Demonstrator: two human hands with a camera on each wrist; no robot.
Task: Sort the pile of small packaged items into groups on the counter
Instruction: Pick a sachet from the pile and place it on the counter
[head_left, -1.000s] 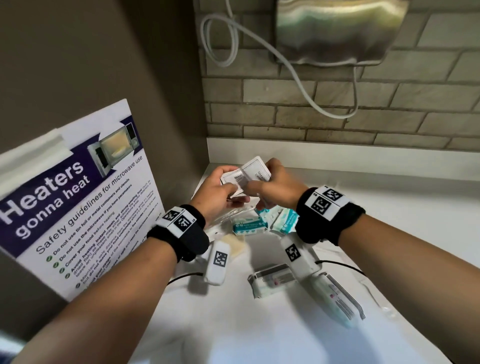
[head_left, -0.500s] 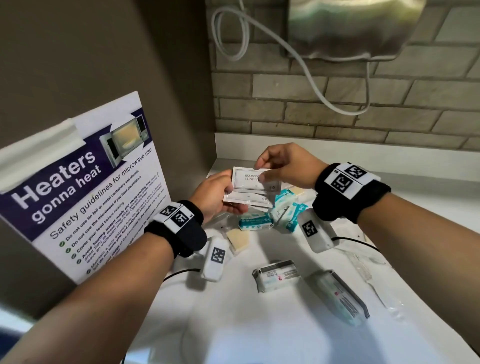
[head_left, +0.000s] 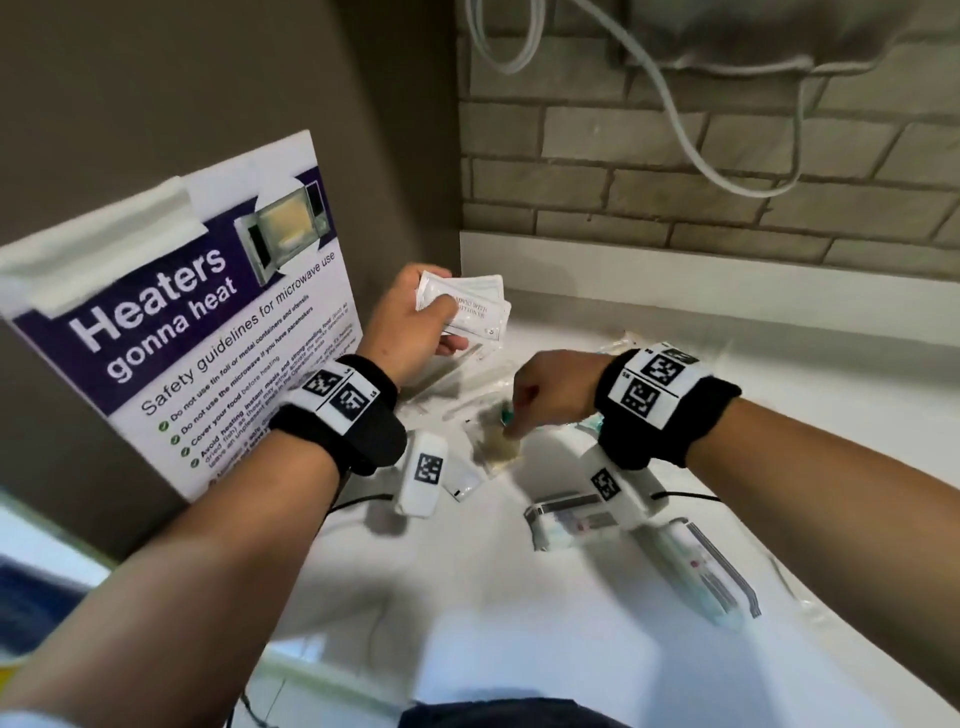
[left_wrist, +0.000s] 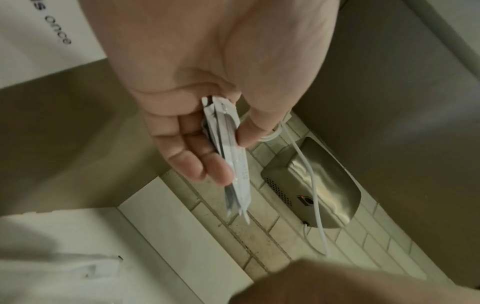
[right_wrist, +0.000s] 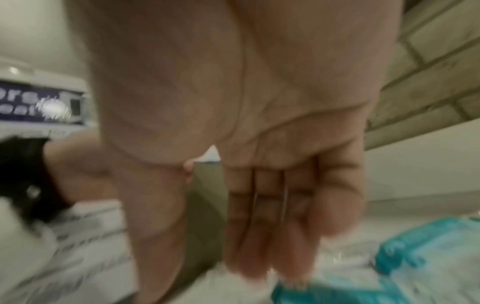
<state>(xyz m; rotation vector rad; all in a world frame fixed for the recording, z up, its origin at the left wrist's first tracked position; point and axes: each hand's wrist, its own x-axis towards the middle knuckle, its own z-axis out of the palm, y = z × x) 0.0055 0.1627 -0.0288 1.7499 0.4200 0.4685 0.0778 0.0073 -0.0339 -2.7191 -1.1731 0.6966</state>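
Left hand (head_left: 415, 317) pinches a stack of white sachets (head_left: 470, 304) up off the counter (head_left: 571, 649); right hand (head_left: 550, 395) hangs loose-fingered right over the pile (head_left: 493, 436), so it's nearer; whether it's grabbed anything, can't tell.

White counter (head_left: 597, 649) — two boxed packs (head_left: 571, 522), teal packets (right_wrist: 405, 253), clear sachets (head_left: 493, 452)

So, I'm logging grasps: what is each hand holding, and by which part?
Left hand pinches stacked white sachets at their left end. Right hand reaches into the pile; whether it holds anything is unclear.
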